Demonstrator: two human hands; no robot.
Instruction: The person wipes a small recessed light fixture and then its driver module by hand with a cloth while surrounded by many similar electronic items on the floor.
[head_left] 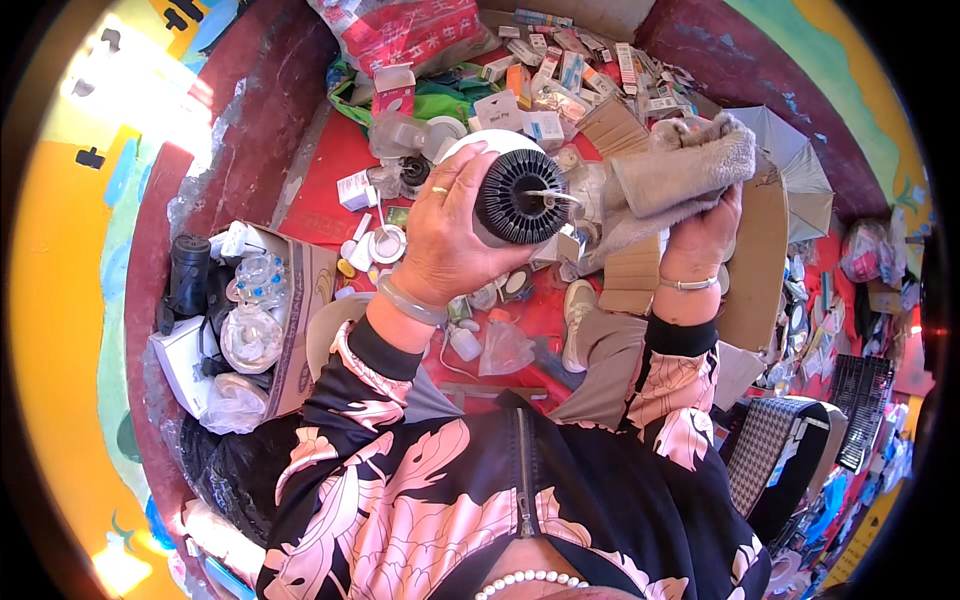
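The lamp housing (512,192), a white drum w/ a black finned end & a thin wire sticking out, is serving as landmark. Its far side & whatever it's resting against are hidden; the left hand (450,240) is covering its near-left flank. Fingertips of the right hand (703,238) are buried in the grey cloth (672,172), so exact finger positions aren't showing. Small boxes beyond the housing are too tiny & jumbled to sort out. Pic edges are bending & going dark, cutting off the room.

Left hand is reaching up from lower left, wrist bent, fingers wrapping round the housing & gripping it firmly, finned end facing the cam. Ring on one finger, pale bangle (410,300) at the wrist. Right hand, just right of the housing, is clutching the cloth, which is bunching up & draping toward the housing, touching its right edge.

Below & behind the housing a red floor (330,195) is showing, littered w/ caps, rings & bags. Left of the housing a cardboard box (300,300) is holding clear plastic parts. Right of it, flat cardboard (755,260). Walls around are looking dark red.
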